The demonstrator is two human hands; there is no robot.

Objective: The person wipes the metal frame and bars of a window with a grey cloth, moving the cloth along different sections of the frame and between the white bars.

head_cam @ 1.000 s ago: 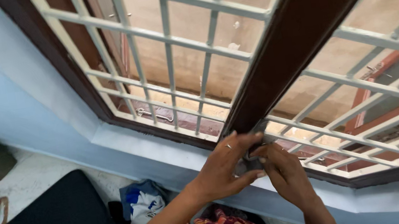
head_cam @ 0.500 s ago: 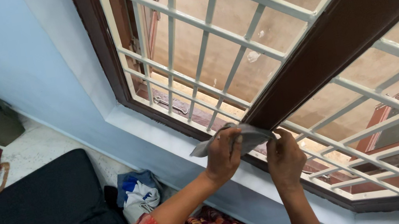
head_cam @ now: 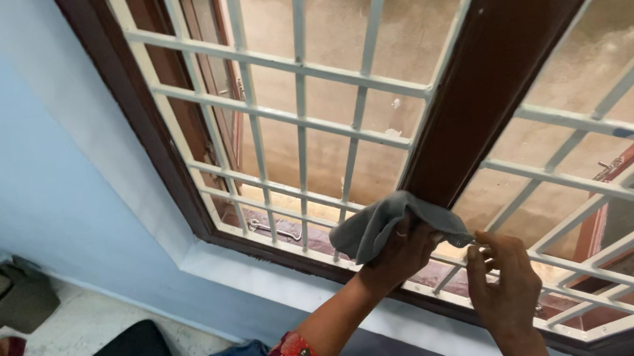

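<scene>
Left hand [head_cam: 403,254] is clamping grey cloth [head_cam: 385,222] against brown window mullion [head_cam: 487,64] — keep it flat. Right hand [head_cam: 505,285], fingers curled, is prob. gripping white grille bar [head_cam: 467,252] — steady w/ it.

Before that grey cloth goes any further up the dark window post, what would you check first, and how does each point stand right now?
1. Grey cloth gripped by left hand: ok.
2. Cloth pressed on the brown window post: ok, it wraps the lower end.
3. Right hand steadied on the white grille: ok, fingers on a bar.
4. Post above the cloth free of obstacles: ok.
5. Cloth clean enough: cannot tell.
</scene>
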